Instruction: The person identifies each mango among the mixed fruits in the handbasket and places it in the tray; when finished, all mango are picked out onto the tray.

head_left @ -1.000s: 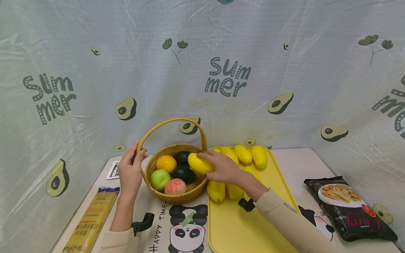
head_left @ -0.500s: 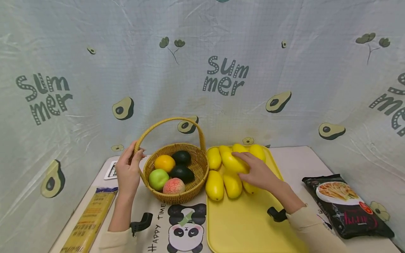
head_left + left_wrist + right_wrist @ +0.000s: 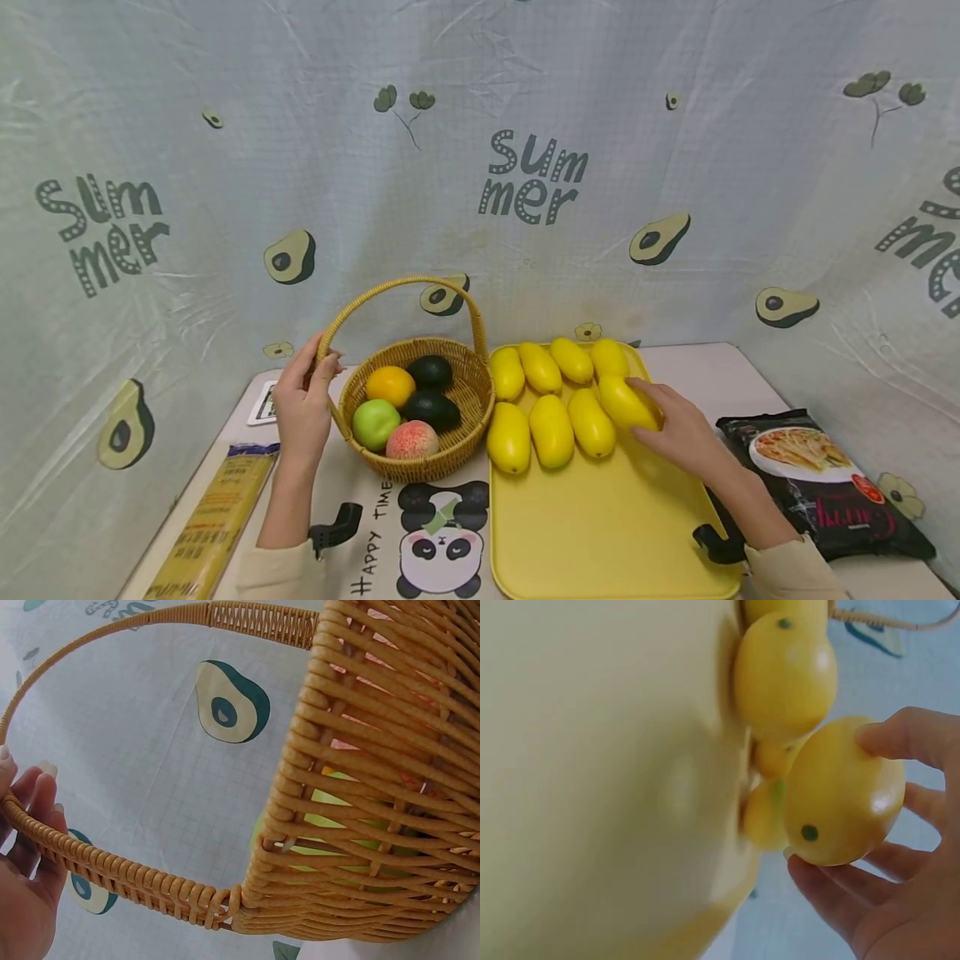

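My left hand (image 3: 303, 408) grips the left side of the handle of a wicker basket (image 3: 480, 433); in the left wrist view its fingers curl round the handle (image 3: 112, 866). Inside the basket lie an orange (image 3: 391, 386), a green apple (image 3: 376, 425), a peach (image 3: 412, 440) and two dark avocados (image 3: 431, 410). A yellow mango (image 3: 628, 403) is pinched between the thumb and fingers of my right hand (image 3: 686, 433), at the right end of the front row on the yellow tray (image 3: 600, 533). Several more mangoes (image 3: 551, 431) lie there in two rows.
Left of the basket lie a yellow noodle packet (image 3: 217, 525) and a white card (image 3: 265, 404). A black curry packet (image 3: 825, 483) is at the right. A printed curtain (image 3: 450, 192) hangs behind the table, which bears a panda print (image 3: 441, 542).
My right hand has carried the mango from above the basket rightward to the tray's front row. My left hand has stayed on the basket handle.
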Available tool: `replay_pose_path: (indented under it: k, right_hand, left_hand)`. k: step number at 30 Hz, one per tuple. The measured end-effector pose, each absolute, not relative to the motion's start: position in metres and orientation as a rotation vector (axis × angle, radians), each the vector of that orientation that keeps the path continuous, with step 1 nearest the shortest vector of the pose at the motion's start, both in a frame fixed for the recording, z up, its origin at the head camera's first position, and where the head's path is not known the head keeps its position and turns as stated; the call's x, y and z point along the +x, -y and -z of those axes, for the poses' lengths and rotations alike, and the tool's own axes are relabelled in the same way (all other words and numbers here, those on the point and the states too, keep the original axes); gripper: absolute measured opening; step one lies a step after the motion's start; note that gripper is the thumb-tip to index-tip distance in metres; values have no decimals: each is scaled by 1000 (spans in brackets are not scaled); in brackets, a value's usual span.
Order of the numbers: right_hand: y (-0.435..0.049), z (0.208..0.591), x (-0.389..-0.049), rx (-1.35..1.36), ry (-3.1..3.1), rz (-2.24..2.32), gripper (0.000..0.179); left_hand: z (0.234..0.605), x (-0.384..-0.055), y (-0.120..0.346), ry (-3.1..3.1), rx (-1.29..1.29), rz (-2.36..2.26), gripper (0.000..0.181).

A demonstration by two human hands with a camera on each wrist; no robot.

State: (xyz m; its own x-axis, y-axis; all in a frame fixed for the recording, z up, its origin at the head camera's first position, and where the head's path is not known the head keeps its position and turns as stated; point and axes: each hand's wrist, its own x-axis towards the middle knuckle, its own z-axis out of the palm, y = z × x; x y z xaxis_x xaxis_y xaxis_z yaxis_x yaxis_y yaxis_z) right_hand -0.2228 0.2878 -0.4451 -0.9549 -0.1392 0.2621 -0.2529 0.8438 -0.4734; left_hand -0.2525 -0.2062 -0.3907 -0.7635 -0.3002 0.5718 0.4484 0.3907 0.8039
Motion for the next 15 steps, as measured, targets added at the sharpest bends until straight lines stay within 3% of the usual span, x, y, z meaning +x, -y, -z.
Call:
replay_pose_path:
  k: [15]
  right_hand:
    - [-290, 460, -218, 104, 2928, -751, 68]
  left_hand:
    - [391, -253, 206, 2010, -112, 1416, 40]
